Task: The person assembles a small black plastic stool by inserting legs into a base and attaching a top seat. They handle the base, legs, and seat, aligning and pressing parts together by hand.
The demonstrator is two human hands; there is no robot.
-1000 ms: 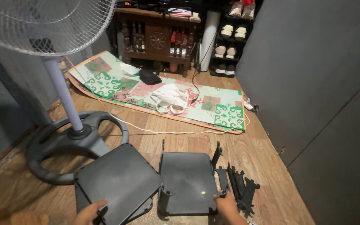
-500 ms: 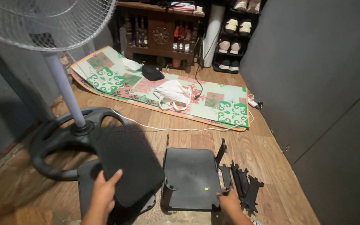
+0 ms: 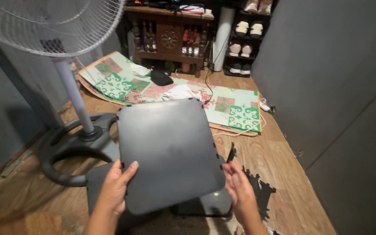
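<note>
Tilting above the wooden floor point(image 3: 279, 174), a dark plastic panel point(image 3: 168, 150) is gripped by left hand point(image 3: 116, 185) fingers; right hand point(image 3: 240, 191) fingers are spread at its edge.

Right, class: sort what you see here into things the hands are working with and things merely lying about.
In hand:
- left hand gripping the dark flat panel
- right hand open at its edge
- second dark panel beneath
- black slotted pieces on the floor

Lying about:
- standing fan
- patterned mat
- shoe rack
- wooden cabinet
</note>
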